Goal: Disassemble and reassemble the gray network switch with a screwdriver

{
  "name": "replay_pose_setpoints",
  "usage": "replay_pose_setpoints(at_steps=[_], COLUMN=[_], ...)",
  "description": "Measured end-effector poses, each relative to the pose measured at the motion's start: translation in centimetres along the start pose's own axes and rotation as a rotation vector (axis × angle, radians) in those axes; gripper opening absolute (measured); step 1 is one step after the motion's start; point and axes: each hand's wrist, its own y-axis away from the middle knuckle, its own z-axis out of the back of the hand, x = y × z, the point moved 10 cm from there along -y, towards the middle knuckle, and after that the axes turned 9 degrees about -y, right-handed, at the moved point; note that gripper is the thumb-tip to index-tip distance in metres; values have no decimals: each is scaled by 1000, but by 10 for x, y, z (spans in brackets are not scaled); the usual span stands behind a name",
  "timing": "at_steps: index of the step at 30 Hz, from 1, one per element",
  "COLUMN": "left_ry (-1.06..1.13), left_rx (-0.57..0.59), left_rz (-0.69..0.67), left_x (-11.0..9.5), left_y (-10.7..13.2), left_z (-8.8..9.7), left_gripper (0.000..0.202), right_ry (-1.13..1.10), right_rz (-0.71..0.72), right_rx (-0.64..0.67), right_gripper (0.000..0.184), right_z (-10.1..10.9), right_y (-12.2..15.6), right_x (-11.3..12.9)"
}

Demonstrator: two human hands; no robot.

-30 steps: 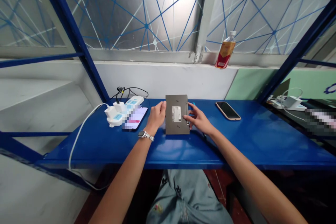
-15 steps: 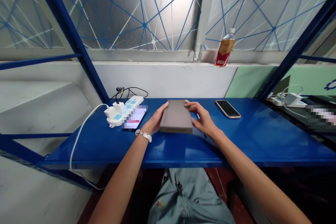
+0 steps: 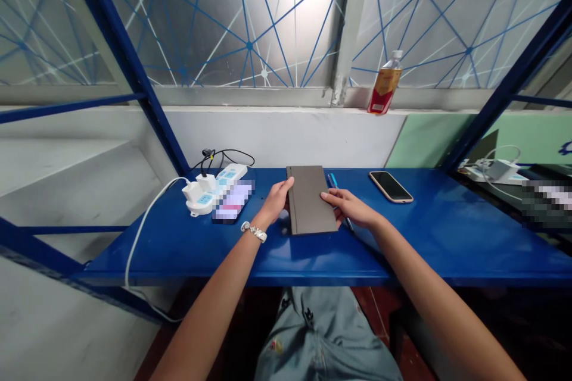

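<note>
A flat grey-brown box (image 3: 311,199) with a groove along its left side is held between my hands, above the front half of the blue table (image 3: 286,259). Its broad face is turned up to me. My left hand (image 3: 274,201) grips the left edge, thumb on top near the groove and fingers partly hidden underneath. At the right edge, my right hand (image 3: 351,207) holds on with its thumb on the face and fingers beneath. A pen (image 3: 333,181) with a light-blue end lies just right of the box, partly covered by my right hand.
Left of the box are a phone with a lit screen (image 3: 233,201) and a white power strip (image 3: 214,187) with plugs and cables. A dark-screened phone (image 3: 391,186) lies to the right. A drink bottle (image 3: 385,84) stands on the window ledge. Blue frame posts flank the table.
The box has tilted, so its slotted near end is out of sight and its broad face shows more. My right hand has slid toward me along the edge, uncovering the pen's light-blue end.
</note>
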Motion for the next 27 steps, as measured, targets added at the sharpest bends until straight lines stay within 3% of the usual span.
replay_pose_setpoints(at_steps=[8, 13, 18, 21, 25, 27], left_ry=[123, 137, 121, 115, 37, -55], left_rx=[-11, -40, -45, -98, -165, -148], left_rz=[52, 56, 57, 50, 14, 19], left_x=[8, 5, 2, 2, 2, 5], left_y=[-2, 0, 2, 1, -2, -4], left_z=[-10, -11, -11, 0, 20, 23], left_gripper=[48, 47, 48, 46, 46, 48], right_ry=[229, 345, 319, 250, 43, 65], right_rz=[222, 241, 260, 302, 354, 360], right_rx=[-240, -361, -396, -405, -384, -328], right_gripper=[39, 40, 39, 38, 36, 34], right_z=[14, 23, 25, 31, 47, 46], right_y=[8, 7, 5, 7, 15, 16], right_x=[47, 61, 61, 65, 82, 99])
